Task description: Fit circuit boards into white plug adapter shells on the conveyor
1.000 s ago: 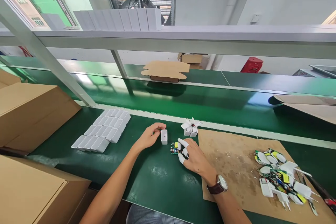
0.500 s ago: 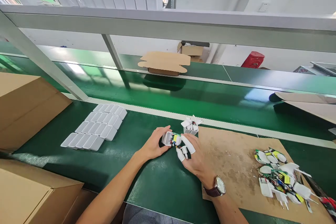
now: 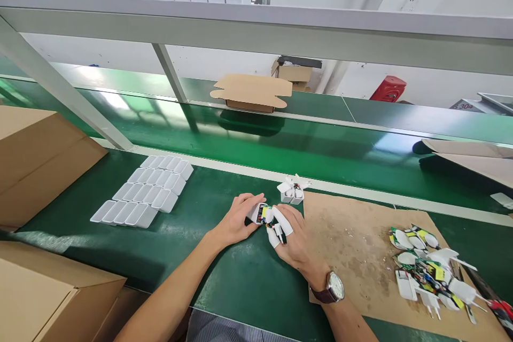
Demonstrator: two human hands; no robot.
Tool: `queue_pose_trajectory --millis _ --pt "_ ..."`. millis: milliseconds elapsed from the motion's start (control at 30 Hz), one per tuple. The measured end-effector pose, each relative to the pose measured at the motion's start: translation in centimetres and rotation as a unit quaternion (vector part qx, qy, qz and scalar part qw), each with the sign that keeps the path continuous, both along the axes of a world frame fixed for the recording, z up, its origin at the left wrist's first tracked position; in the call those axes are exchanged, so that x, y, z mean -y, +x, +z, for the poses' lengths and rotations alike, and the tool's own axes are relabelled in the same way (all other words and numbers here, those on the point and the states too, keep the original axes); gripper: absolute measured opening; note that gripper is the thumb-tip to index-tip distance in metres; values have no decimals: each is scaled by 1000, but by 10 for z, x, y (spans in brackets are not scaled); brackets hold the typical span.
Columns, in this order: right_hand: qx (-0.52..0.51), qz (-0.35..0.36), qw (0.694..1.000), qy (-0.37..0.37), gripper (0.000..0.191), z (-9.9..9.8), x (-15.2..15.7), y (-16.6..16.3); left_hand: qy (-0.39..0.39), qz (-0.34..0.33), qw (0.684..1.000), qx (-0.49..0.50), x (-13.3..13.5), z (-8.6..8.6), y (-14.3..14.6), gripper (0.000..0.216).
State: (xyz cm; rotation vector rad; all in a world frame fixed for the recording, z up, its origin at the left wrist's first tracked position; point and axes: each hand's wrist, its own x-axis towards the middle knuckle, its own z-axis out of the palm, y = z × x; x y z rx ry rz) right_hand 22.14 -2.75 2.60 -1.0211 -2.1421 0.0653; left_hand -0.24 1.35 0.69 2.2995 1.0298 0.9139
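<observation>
My left hand (image 3: 239, 219) grips a small white charger shell (image 3: 255, 212) just above the green bench, its open end turned toward my right hand. My right hand (image 3: 294, 240), with white finger cots on its fingertips and a watch on the wrist, pinches a small circuit board (image 3: 265, 214) with yellow and coloured parts. The board sits partly inside the shell's opening. Both hands meet at the middle of the bench.
Rows of empty white shells (image 3: 144, 192) lie to the left. A few assembled units (image 3: 292, 192) stand just behind my hands. A cardboard sheet (image 3: 360, 251) at right carries a pile of boards and plug parts (image 3: 428, 272). Cardboard boxes (image 3: 36, 155) stand at left; a green conveyor (image 3: 320, 149) runs behind.
My left hand lifted the shell off the bench and tipped it sideways. My right hand picked up the circuit board and brought it into the shell's opening.
</observation>
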Motion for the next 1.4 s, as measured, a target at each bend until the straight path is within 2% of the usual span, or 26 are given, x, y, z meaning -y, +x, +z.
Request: queue_pose_trajectory --millis 533,867,1400 --pt "-4 -6 1000 -14 73 4 1 0 7 9 1000 -20 1 1 1 81" --pt "6 -21 1000 -6 70 1 0 -1 -3 3 1000 -10 -1 -3 0 75" --pt "19 7 1000 1 73 0 -1 3 19 5 1000 12 0 -5 2 77"
